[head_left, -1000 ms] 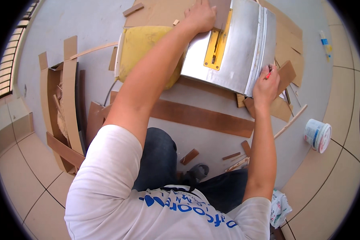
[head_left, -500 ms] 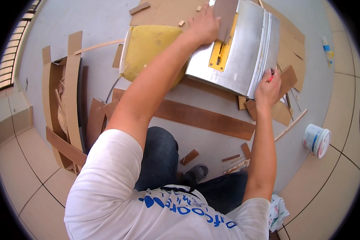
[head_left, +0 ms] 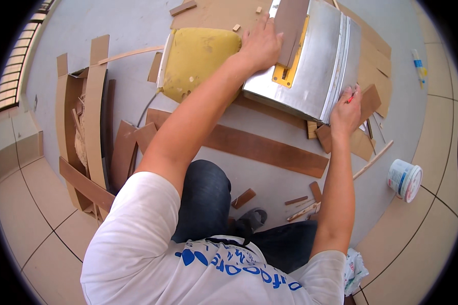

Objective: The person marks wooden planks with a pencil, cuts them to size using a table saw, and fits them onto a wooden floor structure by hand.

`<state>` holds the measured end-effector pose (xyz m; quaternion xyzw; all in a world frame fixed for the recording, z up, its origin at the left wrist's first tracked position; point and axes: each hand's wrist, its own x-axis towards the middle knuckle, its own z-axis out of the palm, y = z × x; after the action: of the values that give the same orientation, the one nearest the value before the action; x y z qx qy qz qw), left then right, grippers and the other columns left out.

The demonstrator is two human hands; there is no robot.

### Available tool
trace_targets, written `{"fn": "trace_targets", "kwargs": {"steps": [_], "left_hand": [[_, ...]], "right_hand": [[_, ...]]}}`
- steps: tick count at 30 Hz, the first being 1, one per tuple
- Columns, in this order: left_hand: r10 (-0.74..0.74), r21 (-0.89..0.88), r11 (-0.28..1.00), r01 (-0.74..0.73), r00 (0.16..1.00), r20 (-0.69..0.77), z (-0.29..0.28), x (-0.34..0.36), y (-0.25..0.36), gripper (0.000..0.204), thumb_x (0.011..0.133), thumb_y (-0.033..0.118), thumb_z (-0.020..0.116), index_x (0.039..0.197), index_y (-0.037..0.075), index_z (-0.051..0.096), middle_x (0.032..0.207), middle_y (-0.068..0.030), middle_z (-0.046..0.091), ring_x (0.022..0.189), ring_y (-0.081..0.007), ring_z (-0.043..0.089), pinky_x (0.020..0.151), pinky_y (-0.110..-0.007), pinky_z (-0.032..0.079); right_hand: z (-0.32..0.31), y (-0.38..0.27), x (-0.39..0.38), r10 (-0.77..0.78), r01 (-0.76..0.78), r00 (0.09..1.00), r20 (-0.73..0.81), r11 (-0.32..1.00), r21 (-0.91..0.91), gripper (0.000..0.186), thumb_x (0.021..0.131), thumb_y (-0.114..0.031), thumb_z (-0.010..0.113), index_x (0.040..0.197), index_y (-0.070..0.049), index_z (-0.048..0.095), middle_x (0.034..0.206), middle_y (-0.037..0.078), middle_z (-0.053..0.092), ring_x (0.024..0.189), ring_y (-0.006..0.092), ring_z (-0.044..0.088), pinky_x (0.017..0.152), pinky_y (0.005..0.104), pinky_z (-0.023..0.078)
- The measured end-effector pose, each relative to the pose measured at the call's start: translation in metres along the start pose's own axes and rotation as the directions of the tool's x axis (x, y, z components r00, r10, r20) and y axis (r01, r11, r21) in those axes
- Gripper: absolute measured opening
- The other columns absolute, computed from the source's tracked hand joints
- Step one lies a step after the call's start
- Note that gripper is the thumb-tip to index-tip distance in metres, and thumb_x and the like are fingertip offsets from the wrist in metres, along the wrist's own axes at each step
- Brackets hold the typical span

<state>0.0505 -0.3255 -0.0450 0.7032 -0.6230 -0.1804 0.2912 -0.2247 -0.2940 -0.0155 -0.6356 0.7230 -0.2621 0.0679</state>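
Observation:
A silver metal table saw [head_left: 323, 66] with a yellow insert plate [head_left: 286, 81] sits in front of me. Lying lengthwise over the plate is a brown wooden plank [head_left: 292, 33], its near end covering part of the slot. My left hand [head_left: 262, 47] holds the plank by its left edge, the thumb against the wood. At the saw's right edge, my right hand [head_left: 346, 109] is closed on a thin red pencil-like stick [head_left: 350, 98]; only its red tip shows between the fingers.
Left of the saw is a dusty yellow padded bag [head_left: 196, 63]. A long brown board [head_left: 264, 150] lies before my knees, with offcuts around it. A cardboard box of scraps [head_left: 97, 122] stands at left, a white tub [head_left: 405, 180] at right.
The plank and my left hand have slid toward me over the saw, so more of the yellow plate is covered. My right hand stays at the saw's right edge.

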Motion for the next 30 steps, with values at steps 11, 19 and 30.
{"fn": "trace_targets", "kwargs": {"steps": [11, 19, 30], "left_hand": [[-0.022, -0.061, 0.998, 0.027, 0.996, 0.081, -0.016, -0.043, 0.010, 0.066, 0.108, 0.037, 0.038, 0.159, -0.004, 0.024, 0.170, -0.0213, 0.017, 0.153, -0.0383, 0.029, 0.123, -0.060, 0.019], [-0.025, -0.040, 0.999, 0.029, 0.995, 0.094, -0.022, -0.068, 0.013, 0.066, 0.109, 0.038, 0.039, 0.157, -0.005, 0.025, 0.168, -0.0233, 0.022, 0.149, -0.0425, 0.033, 0.119, -0.054, 0.029], [-0.001, -0.057, 0.998, 0.004, 0.998, 0.060, -0.026, -0.106, 0.008, 0.066, 0.108, 0.037, 0.043, 0.156, -0.005, 0.027, 0.166, -0.0248, 0.025, 0.145, -0.0445, 0.039, 0.115, -0.057, 0.033]], "right_hand": [[-0.003, 0.002, -0.003, 0.100, -0.099, 0.995, 0.016, 0.994, -0.036, 0.044, 0.108, -0.034, 0.044, 0.142, -0.007, 0.052, 0.134, 0.022, 0.064, 0.122, 0.0425, 0.061, 0.099, 0.0487, 0.049], [0.000, 0.047, -0.008, 0.385, -0.121, 0.833, -0.397, 0.827, 0.549, 0.041, 0.104, -0.021, 0.053, 0.138, 0.001, 0.050, 0.136, 0.018, 0.056, 0.119, 0.0297, 0.059, 0.100, 0.0392, 0.049], [0.012, -0.064, -0.168, 0.313, -0.784, 0.520, 0.795, -0.196, 0.589, 0.058, 0.103, -0.047, 0.061, 0.139, -0.004, 0.045, 0.130, 0.019, 0.059, 0.109, 0.0280, 0.062, 0.094, 0.0397, 0.049]]}}
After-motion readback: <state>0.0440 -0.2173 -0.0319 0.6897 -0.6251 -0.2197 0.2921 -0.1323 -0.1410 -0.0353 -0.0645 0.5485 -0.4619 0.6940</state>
